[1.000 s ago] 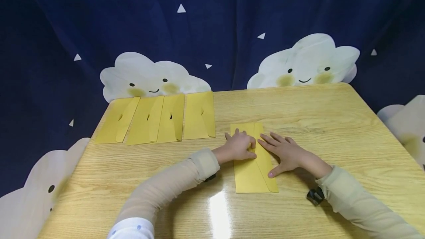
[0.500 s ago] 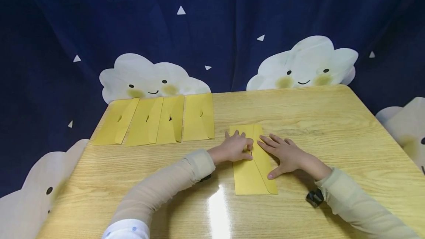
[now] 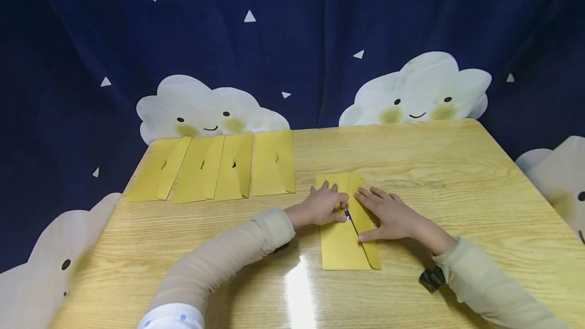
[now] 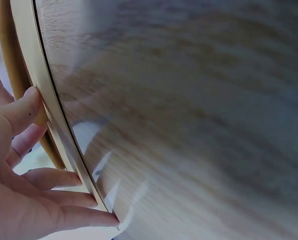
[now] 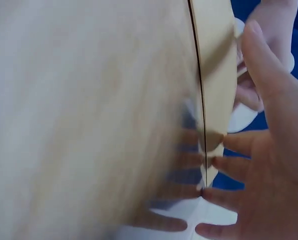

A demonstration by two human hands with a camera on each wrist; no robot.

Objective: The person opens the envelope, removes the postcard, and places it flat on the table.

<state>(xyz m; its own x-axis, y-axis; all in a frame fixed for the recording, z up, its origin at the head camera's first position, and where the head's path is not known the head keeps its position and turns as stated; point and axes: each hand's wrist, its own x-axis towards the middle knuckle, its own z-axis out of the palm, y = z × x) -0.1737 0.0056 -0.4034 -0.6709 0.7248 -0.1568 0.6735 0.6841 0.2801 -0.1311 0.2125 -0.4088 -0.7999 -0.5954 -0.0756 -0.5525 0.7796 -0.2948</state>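
Observation:
A yellow paper envelope (image 3: pixel 335 245) lies upright on the wooden table in the head view. Its long flap (image 3: pixel 367 240) runs down the right side, its edge slightly raised with a dark gap beneath. A small blue-and-white patch (image 3: pixel 347 215) shows at the slit in the middle. My left hand (image 3: pixel 324 204) lies over the envelope's left half, thumb and bent index finger pinching at the slit, other fingers spread. My right hand (image 3: pixel 393 215) rests on the flap with straight fingers, its thumb at the flap's edge. Both wrist views show the envelope edge-on.
Several more yellow envelopes (image 3: pixel 274 166) lie in a row at the table's back left, some overlapping. The wooden table (image 3: pixel 434 166) ends at a dark blue curtain (image 3: pixel 315 39) with clouds on it. A black wrist camera (image 3: pixel 431 279) hangs under my right cuff.
My right thumb has moved left to the flap's edge. The flap's edge has lifted and the slit has widened, baring the blue-and-white patch. My left hand has shifted slightly left.

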